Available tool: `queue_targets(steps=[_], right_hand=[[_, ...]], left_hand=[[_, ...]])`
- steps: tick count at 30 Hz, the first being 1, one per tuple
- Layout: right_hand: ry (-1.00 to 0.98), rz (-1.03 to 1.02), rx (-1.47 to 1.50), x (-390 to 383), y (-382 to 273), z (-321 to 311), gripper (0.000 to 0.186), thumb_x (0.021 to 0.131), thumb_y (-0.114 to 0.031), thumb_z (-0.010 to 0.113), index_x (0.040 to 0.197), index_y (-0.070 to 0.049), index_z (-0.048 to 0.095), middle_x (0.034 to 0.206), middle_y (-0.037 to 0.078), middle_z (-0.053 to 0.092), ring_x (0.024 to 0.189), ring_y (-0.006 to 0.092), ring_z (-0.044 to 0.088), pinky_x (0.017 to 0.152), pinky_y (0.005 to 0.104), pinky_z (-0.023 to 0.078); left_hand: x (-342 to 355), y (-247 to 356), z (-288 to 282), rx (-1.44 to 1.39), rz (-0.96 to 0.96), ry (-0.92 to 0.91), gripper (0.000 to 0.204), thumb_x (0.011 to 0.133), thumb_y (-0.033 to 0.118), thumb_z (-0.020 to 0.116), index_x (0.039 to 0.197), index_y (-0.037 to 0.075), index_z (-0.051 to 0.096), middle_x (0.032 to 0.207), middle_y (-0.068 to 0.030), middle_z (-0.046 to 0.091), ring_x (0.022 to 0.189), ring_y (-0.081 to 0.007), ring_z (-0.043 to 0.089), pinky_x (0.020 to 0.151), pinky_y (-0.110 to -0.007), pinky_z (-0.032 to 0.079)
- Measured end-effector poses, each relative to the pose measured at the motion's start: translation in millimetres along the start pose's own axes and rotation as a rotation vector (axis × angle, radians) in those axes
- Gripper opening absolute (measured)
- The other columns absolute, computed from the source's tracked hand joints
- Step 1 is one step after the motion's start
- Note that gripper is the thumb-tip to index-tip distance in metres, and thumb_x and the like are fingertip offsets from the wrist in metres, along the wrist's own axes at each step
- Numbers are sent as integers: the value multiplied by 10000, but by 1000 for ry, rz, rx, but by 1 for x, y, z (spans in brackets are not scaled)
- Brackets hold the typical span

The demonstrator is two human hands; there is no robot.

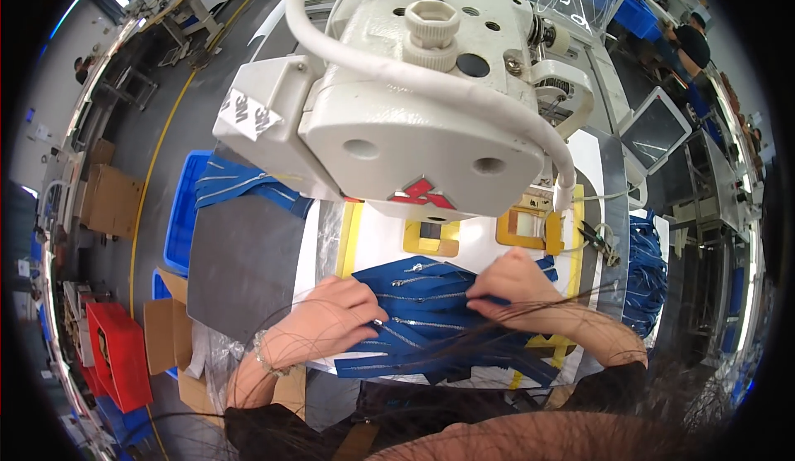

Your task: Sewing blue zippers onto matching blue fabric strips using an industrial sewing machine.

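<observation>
Both hands pressed flat on a fan of blue zipper strips (431,308) at the sewing table's (248,270) near edge.

The left hand (331,316) and right hand (513,283), fingers curled, pinned them down; light, limp tapes likely slide, so pinching the cloth edges beside the metal teeth seemed safest.

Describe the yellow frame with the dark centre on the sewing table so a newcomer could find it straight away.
Start at the big white sewing machine head. Just below its front edge, on the white table, lies the yellow frame, above the blue zipper strips under both hands. Its centre is dark, whereas the yellow frame to its right has a pale centre.
</observation>
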State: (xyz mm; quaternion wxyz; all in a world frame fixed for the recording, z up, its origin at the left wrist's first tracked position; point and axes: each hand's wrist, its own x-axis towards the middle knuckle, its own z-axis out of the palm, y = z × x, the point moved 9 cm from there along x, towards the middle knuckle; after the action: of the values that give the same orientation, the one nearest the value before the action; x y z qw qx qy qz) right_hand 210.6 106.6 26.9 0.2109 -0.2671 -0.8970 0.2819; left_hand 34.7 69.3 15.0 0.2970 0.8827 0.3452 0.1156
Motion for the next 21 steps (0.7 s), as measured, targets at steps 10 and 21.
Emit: queue_targets(steps=[10, 21], right_hand=[[-288, -104, -237, -34, -39, 41, 323, 768, -365, 695, 926, -134, 534, 852, 6, 484, 752, 149, 510, 662, 295, 354], [-272, -226, 238, -25, -76, 34, 413, 804, -359, 697, 1100, -100, 574, 1158, 76, 518, 1083, 230, 513, 892, 318, 362]], left_hand=[[-29, 32, 47, 88, -155, -30, 299, 725, 208, 722, 940, 95, 547, 863, -77, 485, 848, -246, 509, 760, -355, 426], [-19, 66, 13, -281, -57, -17, 224, 723, 158, 754, 912, 92, 655, 859, -53, 651, 817, -256, 613, 731, -343, 481]])
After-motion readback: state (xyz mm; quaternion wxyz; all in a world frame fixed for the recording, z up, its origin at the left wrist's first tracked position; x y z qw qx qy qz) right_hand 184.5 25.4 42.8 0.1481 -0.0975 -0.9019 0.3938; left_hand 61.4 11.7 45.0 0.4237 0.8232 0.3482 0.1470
